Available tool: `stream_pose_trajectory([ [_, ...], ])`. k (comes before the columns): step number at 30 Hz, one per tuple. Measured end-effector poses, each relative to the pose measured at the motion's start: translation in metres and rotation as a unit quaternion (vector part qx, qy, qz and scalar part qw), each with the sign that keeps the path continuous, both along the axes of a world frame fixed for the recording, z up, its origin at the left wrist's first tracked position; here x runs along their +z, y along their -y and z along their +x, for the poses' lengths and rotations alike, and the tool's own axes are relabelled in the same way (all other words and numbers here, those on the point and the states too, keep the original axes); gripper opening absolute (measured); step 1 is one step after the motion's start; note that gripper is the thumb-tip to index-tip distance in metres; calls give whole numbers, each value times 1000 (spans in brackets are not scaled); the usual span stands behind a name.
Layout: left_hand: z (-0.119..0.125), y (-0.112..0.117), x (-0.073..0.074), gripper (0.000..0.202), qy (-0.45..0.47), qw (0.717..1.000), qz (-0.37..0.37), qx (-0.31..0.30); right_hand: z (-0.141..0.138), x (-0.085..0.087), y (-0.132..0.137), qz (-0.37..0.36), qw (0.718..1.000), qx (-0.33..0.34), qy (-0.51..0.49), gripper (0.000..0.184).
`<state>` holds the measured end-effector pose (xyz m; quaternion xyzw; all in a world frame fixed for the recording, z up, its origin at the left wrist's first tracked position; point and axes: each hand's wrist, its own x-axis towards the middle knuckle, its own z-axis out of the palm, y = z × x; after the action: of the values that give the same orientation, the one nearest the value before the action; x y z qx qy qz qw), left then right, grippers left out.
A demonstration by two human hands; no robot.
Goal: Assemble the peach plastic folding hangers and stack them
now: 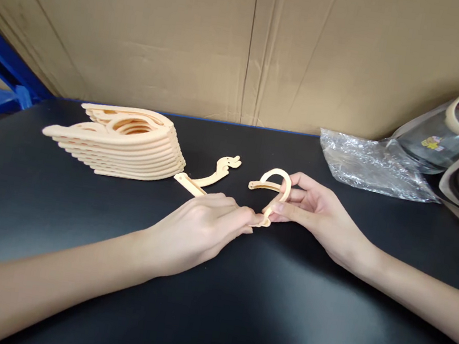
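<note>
Between my two hands is a cream plastic folding hanger, its curved hook standing up. My right hand pinches the hook near its base with thumb and fingers. A slim arm of the hanger sticks out to the left behind the hook. My left hand is closed, palm down, with its fingertips at the base of the hook; the part under them is mostly hidden. Beyond my left knuckles, a cream slotted strip and a curved piece with a notched end show. Whether they join the held hanger, I cannot tell.
A neat stack of several cream hangers lies at the left on the black tabletop. Crinkled clear plastic and a transparent jug are at the right. Cardboard forms the back, and a blue frame borders the left.
</note>
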<state>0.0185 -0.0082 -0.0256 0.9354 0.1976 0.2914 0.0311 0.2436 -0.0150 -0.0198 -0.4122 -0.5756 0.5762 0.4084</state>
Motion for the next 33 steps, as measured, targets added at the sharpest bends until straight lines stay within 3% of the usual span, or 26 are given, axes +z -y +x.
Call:
stream_pose_trajectory([
  [17, 0, 0, -2, 14, 4, 1000, 1, 13, 2, 2, -2, -36, 999, 20, 10, 44],
  [26, 0, 0, -3, 15, 6, 1000, -11, 7, 3, 2, -1, -33, 999, 32, 12, 24],
  [33, -2, 3, -2, 17, 0, 997, -80, 17, 2, 4, -4, -23, 998, 58, 7, 21],
])
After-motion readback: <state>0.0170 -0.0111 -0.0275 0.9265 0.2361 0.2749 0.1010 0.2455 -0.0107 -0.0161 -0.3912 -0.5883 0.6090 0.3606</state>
